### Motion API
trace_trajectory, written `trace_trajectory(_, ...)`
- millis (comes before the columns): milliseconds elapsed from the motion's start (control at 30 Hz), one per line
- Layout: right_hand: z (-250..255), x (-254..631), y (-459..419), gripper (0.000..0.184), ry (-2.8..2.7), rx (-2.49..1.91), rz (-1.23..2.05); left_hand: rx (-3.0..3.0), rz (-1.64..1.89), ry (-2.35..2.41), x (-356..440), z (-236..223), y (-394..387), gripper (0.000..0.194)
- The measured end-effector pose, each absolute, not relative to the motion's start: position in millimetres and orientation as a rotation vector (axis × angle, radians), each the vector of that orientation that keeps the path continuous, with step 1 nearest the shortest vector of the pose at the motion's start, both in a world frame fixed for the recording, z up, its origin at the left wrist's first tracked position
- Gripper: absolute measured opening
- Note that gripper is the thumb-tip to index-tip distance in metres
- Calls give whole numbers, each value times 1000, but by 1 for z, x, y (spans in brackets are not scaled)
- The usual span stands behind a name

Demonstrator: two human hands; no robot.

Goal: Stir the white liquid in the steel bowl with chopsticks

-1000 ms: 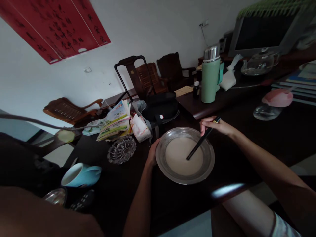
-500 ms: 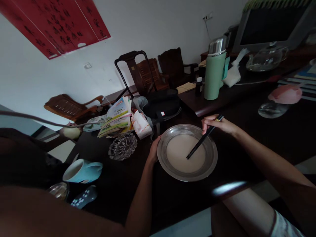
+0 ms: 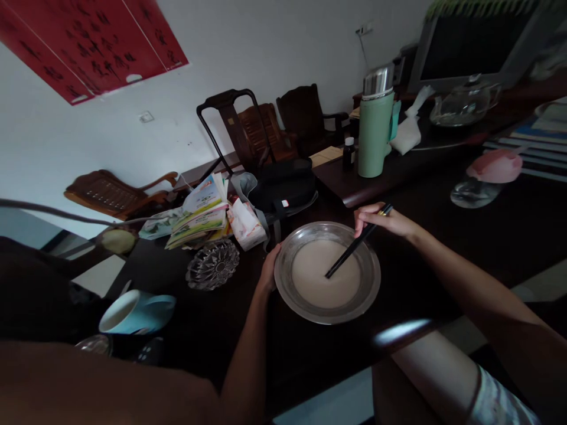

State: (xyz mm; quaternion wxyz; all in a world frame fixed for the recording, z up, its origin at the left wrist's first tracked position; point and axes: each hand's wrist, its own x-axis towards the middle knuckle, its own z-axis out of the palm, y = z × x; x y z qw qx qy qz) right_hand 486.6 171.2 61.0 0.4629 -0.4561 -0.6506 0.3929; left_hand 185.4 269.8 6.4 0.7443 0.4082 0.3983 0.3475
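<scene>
A round metal bowl (image 3: 370,293) of pale batter (image 3: 314,280) sits on the dark table (image 3: 212,324) in front of me. My left hand (image 3: 269,268) grips the bowl's left rim, fingers curled around the edge. Over the bowl's far right rim, my right hand (image 3: 380,219) is closed on a pair of black chopsticks (image 3: 352,249), whose tips dip into the batter near its middle.
Left of the bowl lie a cut-glass ashtray (image 3: 212,265), a stack of booklets (image 3: 201,212) and a blue mug (image 3: 137,311). A black bag (image 3: 283,186) lies behind the bowl. Farther right are a green thermos (image 3: 374,130), a glass teapot (image 3: 465,103) and a pink-lidded glass (image 3: 485,177).
The chopstick tips have shifted slightly within the batter. Both hands keep their hold, and the view has drifted a little.
</scene>
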Motion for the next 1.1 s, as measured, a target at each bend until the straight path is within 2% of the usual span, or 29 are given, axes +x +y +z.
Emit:
trace_trajectory(133,59,476,175,39,-1790,-1047,1011,862,765,884,185,6,272,32)
trace_trajectory(367,59,481,174,37,-1819,-1058,900,858,745,906,183,7,273,29)
trace_trajectory(633,59,487,172,34,-1819,-1043,885,869,762,840,181,5,273,38)
trace_trajectory(933,62,489,168,36,-1800,-970,961,813,746,839,183,10,272,30)
trace_trajectory(1100,59,488,173,33,-1885,-964,861,747,706,915,183,11,276,30)
